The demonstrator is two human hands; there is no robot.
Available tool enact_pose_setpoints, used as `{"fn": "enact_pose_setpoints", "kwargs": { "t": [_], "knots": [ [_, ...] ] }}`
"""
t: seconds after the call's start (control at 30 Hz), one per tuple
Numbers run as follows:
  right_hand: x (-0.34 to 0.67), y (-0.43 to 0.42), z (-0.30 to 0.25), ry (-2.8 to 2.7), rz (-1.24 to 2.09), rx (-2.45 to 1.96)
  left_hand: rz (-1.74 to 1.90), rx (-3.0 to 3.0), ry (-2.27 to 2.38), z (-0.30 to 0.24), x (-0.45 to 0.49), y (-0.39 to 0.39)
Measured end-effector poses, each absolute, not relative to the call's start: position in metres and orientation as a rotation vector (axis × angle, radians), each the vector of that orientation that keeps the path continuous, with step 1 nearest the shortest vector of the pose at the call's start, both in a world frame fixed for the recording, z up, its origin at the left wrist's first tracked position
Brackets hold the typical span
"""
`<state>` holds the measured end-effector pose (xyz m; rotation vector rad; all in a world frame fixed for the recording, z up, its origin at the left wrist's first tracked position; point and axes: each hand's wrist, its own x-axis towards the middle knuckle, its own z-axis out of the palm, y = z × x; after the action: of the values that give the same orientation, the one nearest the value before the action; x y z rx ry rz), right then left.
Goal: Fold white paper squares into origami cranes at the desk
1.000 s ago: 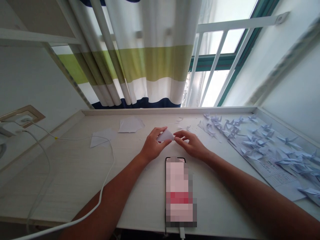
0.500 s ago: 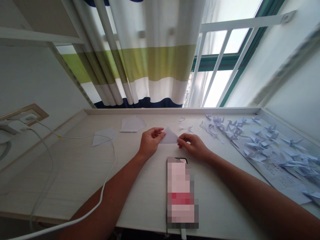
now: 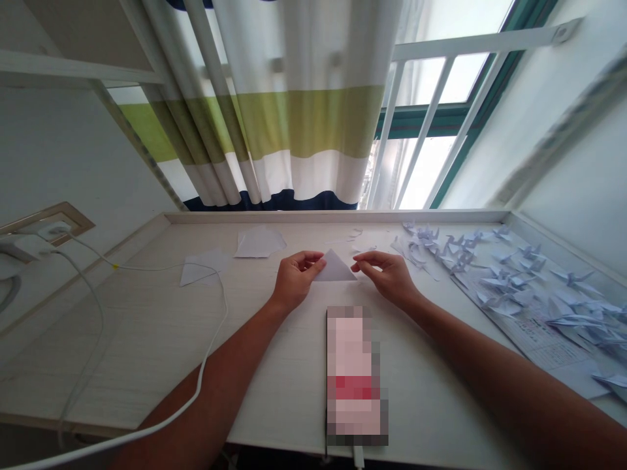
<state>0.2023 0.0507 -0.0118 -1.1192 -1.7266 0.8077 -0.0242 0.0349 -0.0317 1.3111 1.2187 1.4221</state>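
Mid-fold: left hand pinches the left corner of the folded paper triangle lying on the table, right hand loosely curled, empty, beside its right tip; next crease likely needs aligned edges.

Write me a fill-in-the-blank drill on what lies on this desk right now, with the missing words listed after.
1. The left hand pinches a folded paper shaped like a ____.
2. The phone lies ____ the two forearms.
3. The paper cranes are gathered on the person's ____ side.
4. The right hand hovers beside the paper's ____ corner.

Missing words: triangle; between; right; right
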Motion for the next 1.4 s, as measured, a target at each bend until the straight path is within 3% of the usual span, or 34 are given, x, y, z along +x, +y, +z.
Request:
{"fn": "enact_pose_setpoints", "kwargs": {
  "t": [0.2,0.4,0.53,0.83,1.4],
  "knots": [
    [0.200,0.048,-0.011,-1.780,0.756,-1.116,1.416,1.255,1.178,-0.032,-0.023,0.035],
    [0.196,0.047,-0.013,-1.840,1.048,-0.983,1.384,1.292,1.158,-0.031,-0.021,0.033],
    [0.195,0.048,-0.013,-1.752,0.971,-1.077,1.396,1.293,1.204,-0.031,-0.021,0.033],
    [0.194,0.046,-0.005,-1.538,1.509,-1.000,1.546,1.187,1.070,-0.020,-0.008,0.026],
    [0.200,0.050,-0.002,-1.405,1.576,-0.906,1.238,1.210,0.983,-0.024,-0.016,0.026]
  ]
}}
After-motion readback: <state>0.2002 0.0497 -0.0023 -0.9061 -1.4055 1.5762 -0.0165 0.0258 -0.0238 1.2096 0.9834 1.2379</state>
